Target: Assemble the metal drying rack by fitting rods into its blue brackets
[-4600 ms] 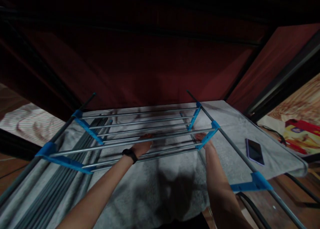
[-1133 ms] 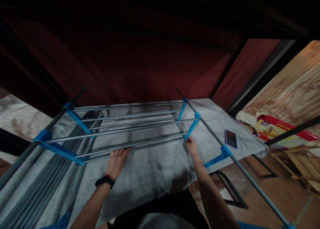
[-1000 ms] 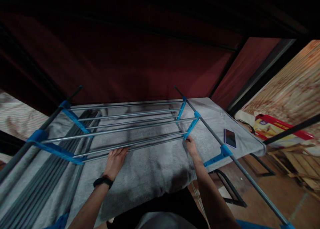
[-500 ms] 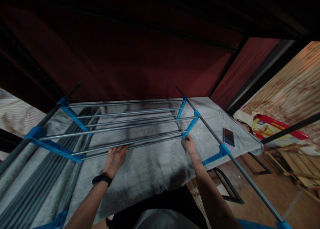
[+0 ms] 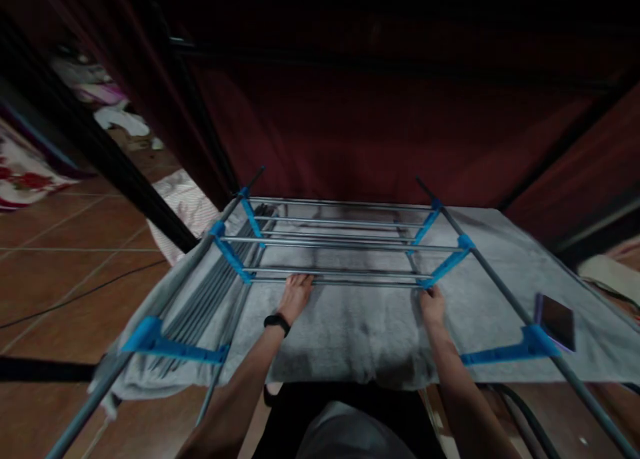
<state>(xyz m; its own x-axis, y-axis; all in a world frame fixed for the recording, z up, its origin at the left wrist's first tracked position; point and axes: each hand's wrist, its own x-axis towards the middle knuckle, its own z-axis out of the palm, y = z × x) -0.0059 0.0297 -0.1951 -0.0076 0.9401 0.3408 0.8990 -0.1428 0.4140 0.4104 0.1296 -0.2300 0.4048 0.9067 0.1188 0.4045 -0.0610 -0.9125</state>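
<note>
A partly built rack of grey metal tubes with blue plastic brackets lies across the grey cloth. My left hand [image 5: 297, 295], with a dark band on the wrist, has its fingers curled over the nearest metal rod [image 5: 360, 283], left of its middle. At that rod's right end, my right hand [image 5: 433, 304] is closed at the tip of a blue bracket [image 5: 447, 268]; the fingertips are partly hidden. Facing it on the left, another blue bracket [image 5: 231, 256] takes the rods' other ends. Long side tubes [image 5: 495, 280] run through the brackets towards me.
Several loose grey tubes [image 5: 210, 299] lie on the cloth [image 5: 345, 339] at the left. A phone [image 5: 556, 320] rests at the right, beside a lower blue bracket [image 5: 520, 347]. Dark red panels [image 5: 350, 139] stand behind. A cable [image 5: 90, 293] crosses the tiled floor.
My view has swung left, so the rack and phone appear farther right and the tiled floor shows at left. Both hands stay at the same places on the rack.
</note>
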